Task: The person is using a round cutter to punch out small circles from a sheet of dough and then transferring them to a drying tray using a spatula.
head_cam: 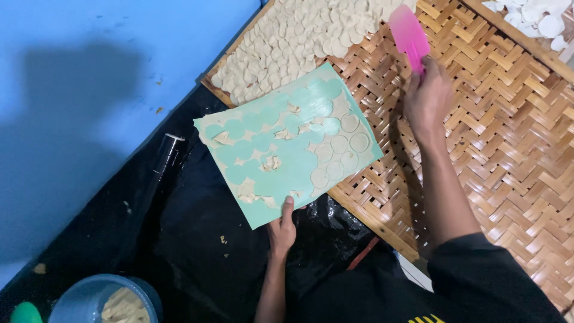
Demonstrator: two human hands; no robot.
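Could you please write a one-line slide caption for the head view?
Left hand holds a green board of dough discs over a woven tray; right hand lifts a pink scraper.

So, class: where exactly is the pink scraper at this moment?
In the head view, the pink scraper is at upper right, held up in the right hand above the woven bamboo tray, just right of the spread dough discs.

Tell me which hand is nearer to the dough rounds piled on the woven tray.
Right. The right hand holds a pink scraper over the woven tray, just beside the dough rounds. The left hand grips the green board's near edge, farther away.
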